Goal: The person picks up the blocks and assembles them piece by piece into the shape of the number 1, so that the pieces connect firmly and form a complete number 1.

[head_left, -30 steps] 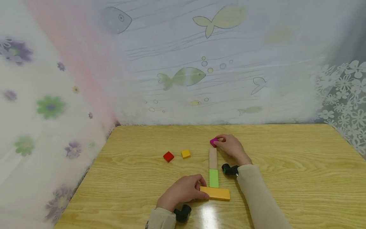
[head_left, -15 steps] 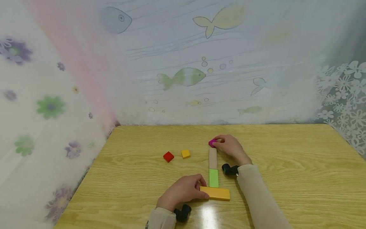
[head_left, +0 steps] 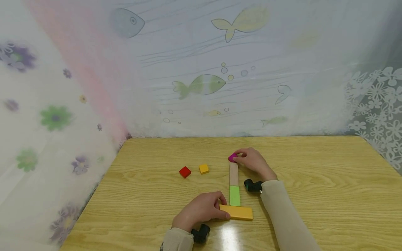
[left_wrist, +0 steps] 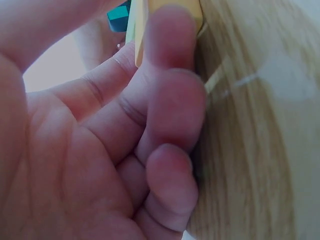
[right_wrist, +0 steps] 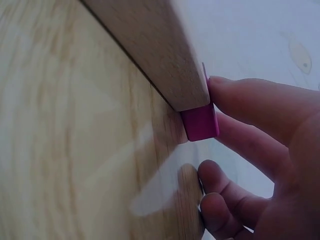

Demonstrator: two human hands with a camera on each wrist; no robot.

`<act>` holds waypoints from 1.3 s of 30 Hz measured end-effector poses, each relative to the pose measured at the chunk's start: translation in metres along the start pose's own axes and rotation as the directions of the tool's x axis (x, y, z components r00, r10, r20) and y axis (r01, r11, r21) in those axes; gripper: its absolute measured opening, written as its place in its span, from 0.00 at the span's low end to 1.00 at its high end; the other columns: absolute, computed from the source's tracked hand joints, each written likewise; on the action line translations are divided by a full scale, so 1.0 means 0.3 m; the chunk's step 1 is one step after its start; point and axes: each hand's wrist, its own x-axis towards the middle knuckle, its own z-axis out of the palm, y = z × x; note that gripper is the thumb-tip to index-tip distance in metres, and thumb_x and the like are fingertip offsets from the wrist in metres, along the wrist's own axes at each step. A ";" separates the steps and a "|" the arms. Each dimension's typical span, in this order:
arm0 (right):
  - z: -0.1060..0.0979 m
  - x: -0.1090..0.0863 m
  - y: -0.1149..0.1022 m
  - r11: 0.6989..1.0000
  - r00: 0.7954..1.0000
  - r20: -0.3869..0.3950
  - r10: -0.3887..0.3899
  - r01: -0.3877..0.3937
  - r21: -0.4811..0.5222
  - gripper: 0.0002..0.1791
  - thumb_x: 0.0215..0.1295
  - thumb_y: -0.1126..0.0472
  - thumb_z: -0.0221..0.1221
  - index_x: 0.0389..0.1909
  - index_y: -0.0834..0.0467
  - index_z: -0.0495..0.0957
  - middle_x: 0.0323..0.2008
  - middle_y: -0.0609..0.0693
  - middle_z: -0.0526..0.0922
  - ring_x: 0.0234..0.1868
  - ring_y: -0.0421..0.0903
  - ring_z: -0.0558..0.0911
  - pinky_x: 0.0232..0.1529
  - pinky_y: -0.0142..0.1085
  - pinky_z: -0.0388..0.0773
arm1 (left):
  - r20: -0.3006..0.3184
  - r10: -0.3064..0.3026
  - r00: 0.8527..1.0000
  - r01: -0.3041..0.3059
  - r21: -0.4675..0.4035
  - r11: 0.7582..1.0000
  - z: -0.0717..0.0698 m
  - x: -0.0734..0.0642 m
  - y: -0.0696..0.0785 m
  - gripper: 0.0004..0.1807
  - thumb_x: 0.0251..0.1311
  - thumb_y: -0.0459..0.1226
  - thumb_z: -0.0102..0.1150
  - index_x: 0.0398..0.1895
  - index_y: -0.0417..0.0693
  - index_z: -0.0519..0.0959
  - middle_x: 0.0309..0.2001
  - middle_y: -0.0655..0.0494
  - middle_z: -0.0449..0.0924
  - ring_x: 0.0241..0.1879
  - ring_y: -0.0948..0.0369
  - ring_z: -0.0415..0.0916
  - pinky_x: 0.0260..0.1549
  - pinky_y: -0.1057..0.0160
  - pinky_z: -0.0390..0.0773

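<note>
In the head view my right hand (head_left: 253, 161) pinches a small magenta block (head_left: 232, 158) at the far end of a row of blocks. Right at that block lies a plain wooden block (head_left: 233, 174), followed by a light green block (head_left: 235, 196). A longer orange-yellow block (head_left: 240, 212) lies crosswise at the near end, and my left hand (head_left: 202, 209) grips its left end between thumb and fingers. The right wrist view shows the magenta block (right_wrist: 201, 122) against the end of the wooden block (right_wrist: 160, 55), thumb on top. My left fingers mostly cover the yellow block in the left wrist view.
A red block (head_left: 185, 172) and a small yellow block (head_left: 204, 169) lie on the wooden table (head_left: 150, 195) left of the row. Black wrist cameras (head_left: 252, 185) sit by both cuffs. Patterned curtains (head_left: 188, 52) stand behind the table and along its left side.
The magenta block has moved slightly left and nearer, up to the wooden block's end, with my right fingers on it. My left hand and the other blocks have stayed put.
</note>
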 end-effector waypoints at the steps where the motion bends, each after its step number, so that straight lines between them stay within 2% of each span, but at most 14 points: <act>1: 0.001 0.001 0.000 1.000 1.000 0.001 0.003 -0.003 0.003 0.19 0.59 0.49 0.56 0.49 0.53 0.76 0.48 0.55 0.75 0.45 0.51 0.74 0.43 0.45 0.69 | -0.001 0.002 1.000 -0.002 0.000 1.000 0.000 0.000 0.000 0.15 0.44 0.51 0.66 0.31 0.59 0.74 0.19 0.62 0.69 0.18 0.65 0.63 0.18 0.68 0.62; 11: -0.006 -0.010 -0.003 1.000 1.000 0.018 -0.018 0.018 0.002 0.18 0.59 0.48 0.56 0.47 0.52 0.77 0.44 0.53 0.74 0.39 0.48 0.71 0.37 0.41 0.68 | -0.001 0.010 1.000 -0.010 0.018 1.000 -0.001 -0.005 0.001 0.14 0.44 0.52 0.65 0.30 0.59 0.74 0.20 0.62 0.70 0.18 0.66 0.64 0.19 0.68 0.63; 30: -0.005 -0.010 -0.001 1.000 1.000 0.018 0.001 -0.001 0.013 0.18 0.58 0.47 0.57 0.46 0.52 0.77 0.44 0.53 0.73 0.41 0.49 0.71 0.39 0.42 0.68 | -0.005 0.017 1.000 -0.017 0.040 0.999 0.004 -0.001 -0.004 0.15 0.43 0.53 0.65 0.29 0.59 0.74 0.21 0.64 0.70 0.20 0.67 0.65 0.22 0.68 0.65; 35: -0.009 -0.005 0.012 0.999 0.999 0.041 -0.013 0.011 0.043 0.21 0.61 0.47 0.54 0.51 0.53 0.74 0.47 0.55 0.73 0.44 0.51 0.71 0.42 0.45 0.68 | 0.005 0.013 1.000 -0.013 0.008 1.000 0.002 0.000 -0.005 0.14 0.44 0.53 0.65 0.30 0.60 0.74 0.21 0.63 0.70 0.20 0.65 0.65 0.21 0.67 0.64; 39: -0.021 -0.009 0.022 0.996 0.997 0.067 -0.035 0.029 0.089 0.21 0.64 0.51 0.50 0.56 0.54 0.70 0.49 0.57 0.72 0.45 0.52 0.71 0.44 0.47 0.67 | 0.013 0.004 1.000 -0.004 -0.005 1.000 -0.001 0.000 -0.004 0.14 0.45 0.52 0.64 0.31 0.60 0.74 0.21 0.62 0.70 0.20 0.65 0.65 0.21 0.67 0.64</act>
